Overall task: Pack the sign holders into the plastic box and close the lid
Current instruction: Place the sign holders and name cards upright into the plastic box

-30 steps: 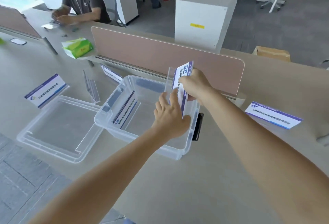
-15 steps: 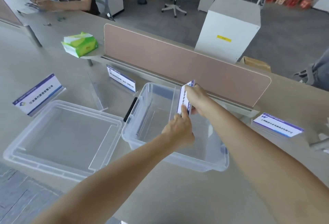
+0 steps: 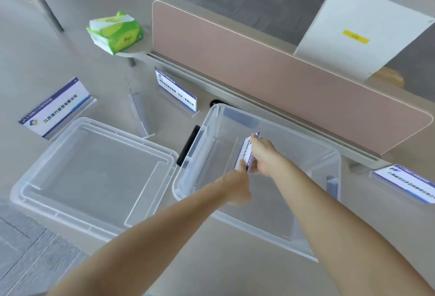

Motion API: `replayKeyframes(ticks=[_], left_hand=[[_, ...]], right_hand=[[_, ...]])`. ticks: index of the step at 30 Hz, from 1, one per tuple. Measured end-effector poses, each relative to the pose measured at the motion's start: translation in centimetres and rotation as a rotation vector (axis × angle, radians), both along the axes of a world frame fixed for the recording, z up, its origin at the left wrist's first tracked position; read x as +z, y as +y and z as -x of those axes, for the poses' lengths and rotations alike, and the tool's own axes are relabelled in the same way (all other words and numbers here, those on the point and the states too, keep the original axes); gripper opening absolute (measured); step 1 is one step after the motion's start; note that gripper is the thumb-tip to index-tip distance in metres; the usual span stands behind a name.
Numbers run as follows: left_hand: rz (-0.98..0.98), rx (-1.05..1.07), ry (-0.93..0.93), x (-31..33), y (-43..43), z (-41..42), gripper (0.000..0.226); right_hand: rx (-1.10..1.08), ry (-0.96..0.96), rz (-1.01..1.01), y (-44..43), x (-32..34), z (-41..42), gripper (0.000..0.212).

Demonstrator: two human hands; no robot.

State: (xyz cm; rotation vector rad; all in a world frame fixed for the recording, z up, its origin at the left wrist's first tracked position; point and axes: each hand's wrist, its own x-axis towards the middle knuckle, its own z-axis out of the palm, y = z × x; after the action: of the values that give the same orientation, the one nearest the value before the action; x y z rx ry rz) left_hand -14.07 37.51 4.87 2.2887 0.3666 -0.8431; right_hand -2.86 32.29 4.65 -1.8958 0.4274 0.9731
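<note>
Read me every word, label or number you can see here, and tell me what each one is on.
Left sign holder: "江苏银行股份有限公司".
Middle sign holder: partly legible, "(北京)有限公司"; the rest is blurred.
Right sign holder: a "W" logo; the text is blurred.
Sign holder in both hands: seen edge-on, unreadable.
Yellow sticker on the white cabinet: blurred.
Tissue pack: print too small.

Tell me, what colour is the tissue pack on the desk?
Green and white tissue pack, seen from the head camera.

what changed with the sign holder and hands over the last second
Both hands, left and right, lowered the sign holder from above the rim down into the plastic box, both gripping it throughout. The lid and the other signs on the desk stayed put.
</note>
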Motion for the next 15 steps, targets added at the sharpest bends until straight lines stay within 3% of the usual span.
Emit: replayKeyframes(ticks=[7, 12, 15], left_hand=[[-0.044, -0.022, 0.145, -2.7, 1.6, -1.9, 0.092], [-0.016, 0.044, 0.172, -3.9, 1.8, -2.3, 0.087], [-0.009, 0.122, 0.182, -4.2, 1.8, -2.0, 0.080]], right_hand=[[0.165, -0.011, 0.021, 1.3, -4.9, -1.4, 0.041], [0.322, -0.118, 0.101, 0.7, -6.3, -2.6, 0.048], [0.278, -0.010, 0.009, 0.7, -6.8, -2.7, 0.050]])
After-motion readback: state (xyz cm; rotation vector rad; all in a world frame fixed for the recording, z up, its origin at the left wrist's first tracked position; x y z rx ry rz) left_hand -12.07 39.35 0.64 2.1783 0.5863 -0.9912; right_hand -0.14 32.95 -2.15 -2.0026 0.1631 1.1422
